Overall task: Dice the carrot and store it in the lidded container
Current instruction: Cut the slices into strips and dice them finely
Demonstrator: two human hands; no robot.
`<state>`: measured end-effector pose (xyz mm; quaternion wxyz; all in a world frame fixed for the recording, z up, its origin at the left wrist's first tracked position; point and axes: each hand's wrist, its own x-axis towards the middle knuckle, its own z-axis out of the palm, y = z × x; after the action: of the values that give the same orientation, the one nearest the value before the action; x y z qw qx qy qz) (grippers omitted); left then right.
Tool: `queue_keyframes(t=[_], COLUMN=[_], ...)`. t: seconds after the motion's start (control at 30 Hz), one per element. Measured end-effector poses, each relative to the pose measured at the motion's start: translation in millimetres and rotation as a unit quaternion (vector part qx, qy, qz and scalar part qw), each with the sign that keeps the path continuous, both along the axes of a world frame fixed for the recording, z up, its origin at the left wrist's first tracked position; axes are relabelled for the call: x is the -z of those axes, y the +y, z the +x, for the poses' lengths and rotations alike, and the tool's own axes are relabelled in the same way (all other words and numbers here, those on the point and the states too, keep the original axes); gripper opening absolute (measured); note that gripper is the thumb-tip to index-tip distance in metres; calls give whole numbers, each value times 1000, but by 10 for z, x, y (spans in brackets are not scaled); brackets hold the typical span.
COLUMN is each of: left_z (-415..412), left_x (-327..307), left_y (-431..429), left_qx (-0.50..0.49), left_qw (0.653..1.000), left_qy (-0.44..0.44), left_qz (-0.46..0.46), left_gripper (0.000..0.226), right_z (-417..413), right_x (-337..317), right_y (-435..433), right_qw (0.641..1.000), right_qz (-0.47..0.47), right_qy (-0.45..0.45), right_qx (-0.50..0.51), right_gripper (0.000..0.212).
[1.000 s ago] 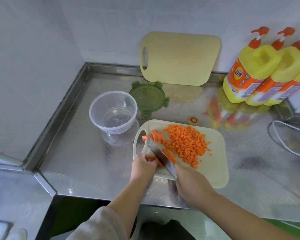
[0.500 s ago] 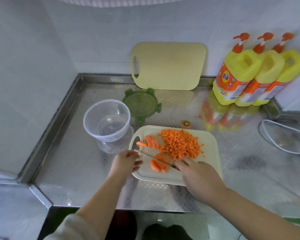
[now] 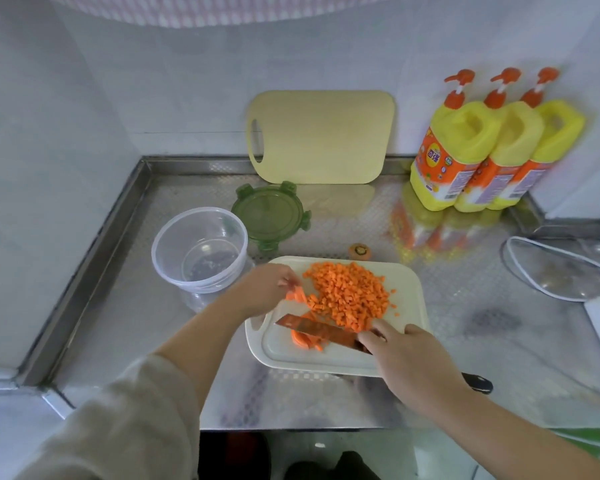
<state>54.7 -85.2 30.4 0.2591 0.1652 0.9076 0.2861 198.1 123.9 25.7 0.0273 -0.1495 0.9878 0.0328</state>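
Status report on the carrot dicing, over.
Left hand pinches orange carrot strips; right hand grips black-handled knife. Diced carrot pile on white cutting board. Clear plastic container empty, path clear.

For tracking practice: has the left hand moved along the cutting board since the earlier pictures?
Yes: the left hand moved along the cutting board's left edge, from its near end to the carrot strips.

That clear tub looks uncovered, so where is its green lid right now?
The green lid lies flat on the steel counter, left of centre in the head view, between the clear container and the cutting board leaning on the wall.
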Motion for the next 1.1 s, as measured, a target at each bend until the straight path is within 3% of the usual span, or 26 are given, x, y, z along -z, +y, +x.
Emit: queue_keyframes(t=[0.07,0.13,0.23,0.37,0.63,0.9,1.1], left_z=[-81,-61,84,223,272,266,315], left_x=[74,130,216,209,101,251,306], left_y=[-39,-45,13,195,388,341,318], left_qx=[11,120,314,390,382,388,333], left_qw=[998,978,895,828,822,819,840], left_qy=[37,72,146,190,215,224,216], left_qz=[-54,-152,-282,-356,-365,-358,-370], left_gripper=[35,51,72,87,67,65,64], right_z=[1,11,9,-25,-52,-23,-19], right_x=[-16,-46,-119,-108,-53,-19,-7], right_y=[128,255,321,323,287,252,227], right_qw=[998,993,991,990,988,987,987], right_qz=[20,32,5,-3,-25,-50,-79], right_qy=[-42,-74,-67,-62,-66,-68,-59], right_qx=[46,83,119,131,140,134,130], right_gripper=[53,45,40,39,33,33,34])
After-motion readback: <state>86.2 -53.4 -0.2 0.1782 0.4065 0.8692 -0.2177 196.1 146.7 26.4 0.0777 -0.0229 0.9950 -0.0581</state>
